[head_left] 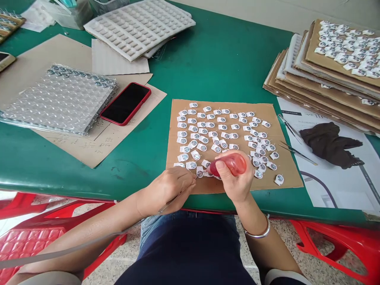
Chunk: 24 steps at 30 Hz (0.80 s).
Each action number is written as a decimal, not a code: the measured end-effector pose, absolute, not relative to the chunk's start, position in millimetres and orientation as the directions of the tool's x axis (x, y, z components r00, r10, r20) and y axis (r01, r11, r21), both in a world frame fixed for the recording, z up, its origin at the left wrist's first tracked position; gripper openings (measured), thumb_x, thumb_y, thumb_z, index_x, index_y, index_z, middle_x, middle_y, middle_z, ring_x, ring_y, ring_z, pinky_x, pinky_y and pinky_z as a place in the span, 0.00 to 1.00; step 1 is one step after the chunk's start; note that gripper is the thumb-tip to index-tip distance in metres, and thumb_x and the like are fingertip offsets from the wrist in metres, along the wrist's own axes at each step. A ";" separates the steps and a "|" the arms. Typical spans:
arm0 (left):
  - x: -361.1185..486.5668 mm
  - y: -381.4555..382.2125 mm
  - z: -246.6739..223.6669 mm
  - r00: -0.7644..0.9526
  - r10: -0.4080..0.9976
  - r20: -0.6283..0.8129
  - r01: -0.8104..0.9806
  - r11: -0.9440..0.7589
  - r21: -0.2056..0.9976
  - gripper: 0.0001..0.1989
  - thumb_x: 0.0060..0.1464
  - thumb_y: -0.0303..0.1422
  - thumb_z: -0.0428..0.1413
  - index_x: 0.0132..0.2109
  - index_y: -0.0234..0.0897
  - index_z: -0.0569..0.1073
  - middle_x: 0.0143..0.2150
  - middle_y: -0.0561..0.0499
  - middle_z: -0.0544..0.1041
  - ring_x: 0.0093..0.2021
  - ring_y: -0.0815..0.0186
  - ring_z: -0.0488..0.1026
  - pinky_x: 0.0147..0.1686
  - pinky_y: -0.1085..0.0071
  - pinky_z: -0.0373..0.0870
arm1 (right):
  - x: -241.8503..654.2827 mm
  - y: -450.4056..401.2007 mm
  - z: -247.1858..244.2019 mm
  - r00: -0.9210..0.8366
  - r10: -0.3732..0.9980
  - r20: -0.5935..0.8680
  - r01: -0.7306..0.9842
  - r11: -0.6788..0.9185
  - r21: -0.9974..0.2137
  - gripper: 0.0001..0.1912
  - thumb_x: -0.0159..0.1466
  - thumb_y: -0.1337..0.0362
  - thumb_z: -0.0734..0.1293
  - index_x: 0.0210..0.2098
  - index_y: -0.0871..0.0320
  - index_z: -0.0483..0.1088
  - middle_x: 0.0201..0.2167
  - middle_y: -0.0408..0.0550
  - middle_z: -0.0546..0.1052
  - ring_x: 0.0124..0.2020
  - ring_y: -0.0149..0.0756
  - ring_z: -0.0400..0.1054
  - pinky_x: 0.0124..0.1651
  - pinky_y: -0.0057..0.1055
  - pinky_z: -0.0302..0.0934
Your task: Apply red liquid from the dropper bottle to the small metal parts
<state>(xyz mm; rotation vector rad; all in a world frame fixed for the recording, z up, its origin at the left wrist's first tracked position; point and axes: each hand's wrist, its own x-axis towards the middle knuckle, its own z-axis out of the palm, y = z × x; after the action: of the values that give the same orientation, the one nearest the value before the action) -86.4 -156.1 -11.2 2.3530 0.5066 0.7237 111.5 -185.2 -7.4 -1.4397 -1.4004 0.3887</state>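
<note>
My left hand [168,188] is closed around a slim metal pen-like tool [173,200], from which a grey tube [89,240] runs back along my forearm. The tool's tip points at a small white part with a round dark-patterned face [200,173]. In my right hand [237,186] is a red translucent squeeze bottle [236,163], tilted with its narrow end toward the same spot. Whether that end touches the part cannot be made out. Both hands are over the front edge of a brown cardboard sheet [231,187], which carries rows of several such white parts.
On the right lie tweezers [298,153], a dark cloth [329,142] and printed paper [335,190], below stacked cardboard sheets [297,85] bearing more parts. To the left are a red-cased phone [126,103], a clear plastic tray [59,101] and white moulded trays [139,27].
</note>
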 end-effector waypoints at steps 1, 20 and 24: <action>-86.3 -156.0 -10.6 0.778 0.512 0.364 0.175 -0.733 0.657 0.06 0.58 0.25 0.48 0.33 0.35 0.68 0.31 0.46 0.74 0.33 0.64 0.74 0.34 0.67 0.71 | 111.5 -185.5 -7.2 0.261 0.870 0.417 0.534 0.230 -0.814 0.08 0.55 0.62 0.69 0.32 0.56 0.68 0.28 0.45 0.75 0.31 0.36 0.71 0.36 0.36 0.67; -86.7 -155.7 -7.5 0.785 0.519 0.340 0.178 -0.713 0.678 0.09 0.59 0.26 0.47 0.30 0.35 0.66 0.29 0.46 0.73 0.34 0.63 0.73 0.35 0.68 0.71 | 112.7 -189.1 -7.7 0.206 0.874 0.439 0.544 0.270 -0.794 0.08 0.55 0.61 0.69 0.32 0.56 0.68 0.28 0.45 0.75 0.30 0.35 0.71 0.33 0.34 0.68; -86.1 -154.9 -4.0 0.808 0.520 0.275 0.206 -0.688 0.696 0.10 0.59 0.25 0.46 0.29 0.35 0.65 0.28 0.47 0.72 0.32 0.64 0.72 0.35 0.68 0.70 | 112.8 -189.6 -7.6 0.186 0.879 0.439 0.544 0.280 -0.791 0.08 0.55 0.61 0.69 0.32 0.56 0.68 0.28 0.45 0.75 0.31 0.36 0.71 0.34 0.35 0.68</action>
<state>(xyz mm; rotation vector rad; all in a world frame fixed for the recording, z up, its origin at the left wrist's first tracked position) -86.1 -154.9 -4.0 2.3153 0.5322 0.6058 112.8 -189.6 -7.6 -1.3895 -1.4851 0.3952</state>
